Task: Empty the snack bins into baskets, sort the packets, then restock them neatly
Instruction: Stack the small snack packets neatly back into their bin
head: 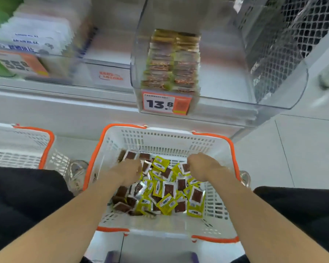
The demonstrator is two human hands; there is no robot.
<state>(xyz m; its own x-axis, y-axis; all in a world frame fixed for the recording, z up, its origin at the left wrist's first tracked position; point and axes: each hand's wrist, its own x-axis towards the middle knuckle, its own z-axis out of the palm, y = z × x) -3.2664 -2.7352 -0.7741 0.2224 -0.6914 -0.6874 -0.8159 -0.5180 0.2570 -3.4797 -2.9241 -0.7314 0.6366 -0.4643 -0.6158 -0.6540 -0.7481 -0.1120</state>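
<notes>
Sorting step, judged from the layout: both hands are down in the white basket with orange rim point(110, 141), on the floor between the person's knees, working through a loose heap of snack packets point(165, 190). Two kinds are mixed: yellow-edged packets point(160, 164) mostly middle and right, silver-edged brown packets point(130, 155) mostly left and far-left.

To do it well: gather one kind at a time, square the packets face-up into a stack before lifting, and keep the yellow ones out of the silver pile. The clear bin point(273, 95) above on the shelf, price tag 13.8 point(160, 104), already holds two neat rows of packets point(174, 59) on its left side, so match that orientation. The right part of the bin looks bare.

Left hand point(128, 170): fingers curled down into the pile at the left, touching silver-edged packets; cannot tell whether it pinches any, fingertips hidden.

Right hand point(203, 166): closed loosely into a fist over the right side of the heap, apparently gripping a packet at its left edge, though the grip is hidden.

A second basket point(47, 147) sits at far left, contents not visible.
</notes>
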